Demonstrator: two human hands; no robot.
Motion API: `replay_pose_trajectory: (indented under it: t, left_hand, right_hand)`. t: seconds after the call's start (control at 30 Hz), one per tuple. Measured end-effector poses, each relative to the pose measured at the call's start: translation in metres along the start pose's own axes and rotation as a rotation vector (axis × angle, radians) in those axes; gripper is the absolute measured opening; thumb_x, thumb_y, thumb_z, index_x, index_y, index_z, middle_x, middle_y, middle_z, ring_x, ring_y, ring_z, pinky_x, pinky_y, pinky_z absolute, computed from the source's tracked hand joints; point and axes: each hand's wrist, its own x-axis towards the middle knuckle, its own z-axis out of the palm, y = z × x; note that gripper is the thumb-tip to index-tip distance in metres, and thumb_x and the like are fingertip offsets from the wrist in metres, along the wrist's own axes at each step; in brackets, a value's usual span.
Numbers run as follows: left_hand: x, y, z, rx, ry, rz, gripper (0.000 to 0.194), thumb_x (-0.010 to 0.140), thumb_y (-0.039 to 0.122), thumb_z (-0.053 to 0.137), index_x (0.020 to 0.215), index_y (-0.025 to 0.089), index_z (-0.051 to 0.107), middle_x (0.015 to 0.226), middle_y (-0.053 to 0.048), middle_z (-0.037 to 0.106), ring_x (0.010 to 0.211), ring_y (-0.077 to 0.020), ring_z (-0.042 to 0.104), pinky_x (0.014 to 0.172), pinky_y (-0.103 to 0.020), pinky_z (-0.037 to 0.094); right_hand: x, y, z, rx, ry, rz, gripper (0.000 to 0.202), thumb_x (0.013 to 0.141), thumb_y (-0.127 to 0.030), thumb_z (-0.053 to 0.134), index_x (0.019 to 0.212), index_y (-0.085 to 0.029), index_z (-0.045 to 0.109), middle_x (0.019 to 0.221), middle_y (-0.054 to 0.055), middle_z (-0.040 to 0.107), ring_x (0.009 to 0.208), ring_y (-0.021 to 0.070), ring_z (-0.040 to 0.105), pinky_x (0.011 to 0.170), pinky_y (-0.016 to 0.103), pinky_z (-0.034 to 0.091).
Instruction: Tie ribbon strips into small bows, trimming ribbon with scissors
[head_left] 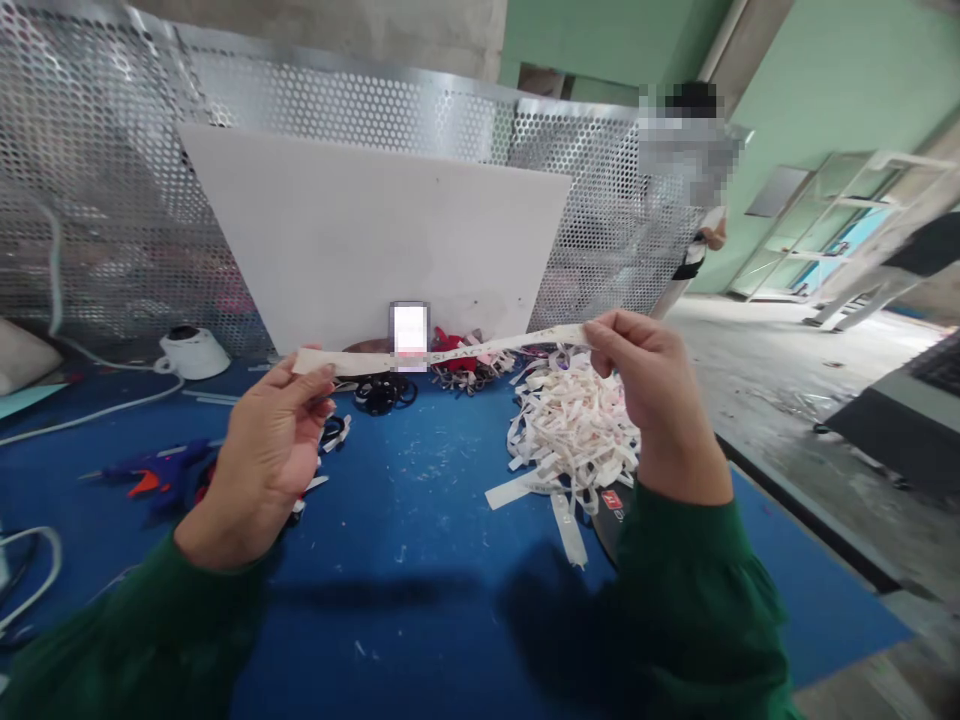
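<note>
1. Two ends of one pale printed strip (487, 348) are pinched above the blue table (420, 480): one between thumb and fingers of the left hand (262, 455), the other between thumb and forefinger of the right hand (656, 375), no gap left at either grip.
2. Light, even tension is best kept, so that the thin, ribbon-like band is held flat, untwisted and uncreased.
3. Below the right hand, a loose, tangled heap of similar strips (570, 420) is piled, flat tails splayed.
4. At left, a blue glue gun (161, 472) with an orange trigger is laid down.
5. Beyond, round black bands (381, 393) are bunched.
6. Behind, a smooth white board (375, 230) is leaned against perforated metal (352, 110).
</note>
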Motion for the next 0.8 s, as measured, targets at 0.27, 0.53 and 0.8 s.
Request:
replay_pose_trajectory:
  t: [0.27, 0.53, 0.8]
  left_hand:
    - [-0.005, -0.004, -0.001, 0.001, 0.002, -0.037, 0.016, 0.065, 0.012, 0.084, 0.078, 0.016, 0.075, 0.074, 0.001, 0.066, 0.064, -0.0083, 0.058, 0.05, -0.015, 0.046]
    - [0.003, -0.001, -0.006, -0.044, 0.123, -0.012, 0.01, 0.08, 0.013, 0.075, 0.072, 0.019, 0.072, 0.072, 0.0, 0.065, 0.064, -0.0089, 0.059, 0.05, -0.015, 0.046]
    - [0.008, 0.003, -0.006, -0.099, 0.162, -0.033, 0.01, 0.083, 0.01, 0.071, 0.076, 0.017, 0.071, 0.068, 0.001, 0.067, 0.062, -0.0076, 0.062, 0.051, -0.017, 0.046]
  right_hand:
    - [0.008, 0.017, -0.021, 0.208, 0.028, 0.168, 0.025, 0.076, -0.035, 0.08, 0.065, -0.021, 0.063, 0.056, -0.003, 0.045, 0.051, 0.0095, 0.038, 0.045, 0.025, 0.029]
    - [0.011, 0.025, -0.029, -0.044, 0.007, 0.193, 0.013, 0.072, -0.03, 0.077, 0.075, -0.019, 0.071, 0.062, 0.0, 0.063, 0.058, 0.0132, 0.059, 0.056, 0.028, 0.047]
    - [0.013, 0.026, -0.022, -0.064, 0.056, 0.124, 0.011, 0.07, -0.026, 0.072, 0.078, -0.018, 0.07, 0.063, 0.0, 0.067, 0.057, 0.0146, 0.064, 0.056, 0.03, 0.052]
